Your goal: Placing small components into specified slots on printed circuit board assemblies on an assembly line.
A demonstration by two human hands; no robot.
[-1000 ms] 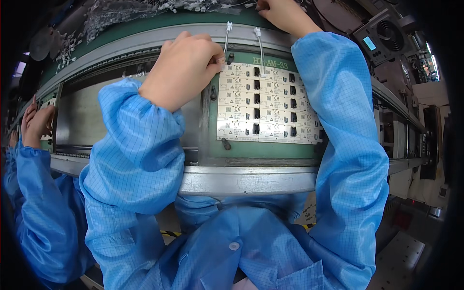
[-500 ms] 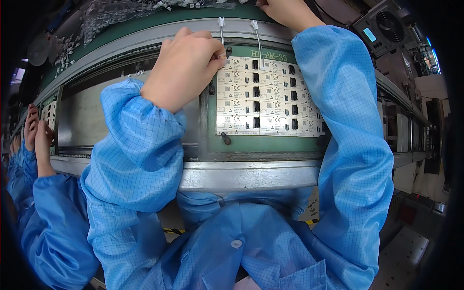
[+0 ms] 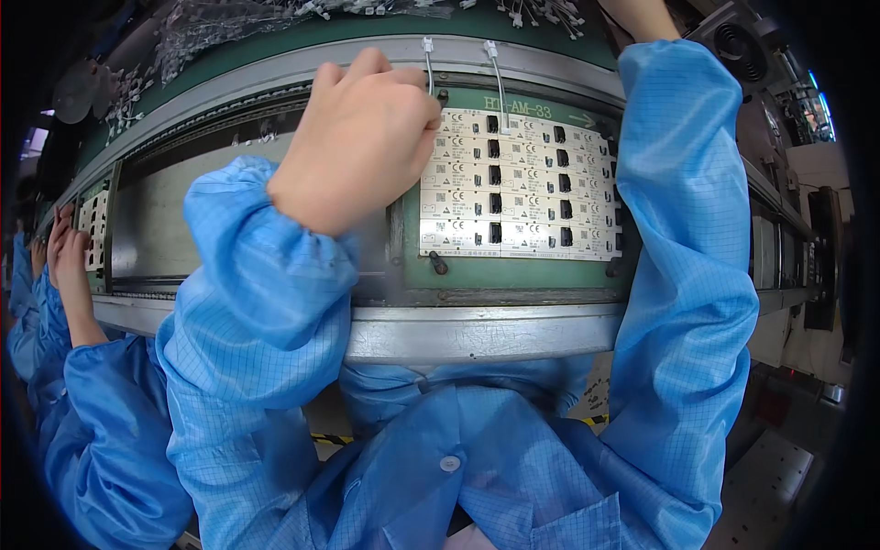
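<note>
White boards with black blocks form a panel on a green fixture, which sits between two metal rails. The panel lies just right of the left hand, whose curled fingertips reach its upper left corner. That hand's fingers are bent and drawn together; whatever they may pinch is hidden behind them, so I cannot tell. One white cable runs from its plug, at the rear rail, down to those fingers. A second white cable lies to its right, its lower end on the panel's top row.

The right hand is beyond the panel, up and to the right, well apart from it. The upper edge cuts it off, so I cannot tell how its fingers stand. Its blue sleeve passes just beside the panel's right edge. Loose white cables lie left of this hand on a green surface. At far left, a co-worker's hands are near another board.
</note>
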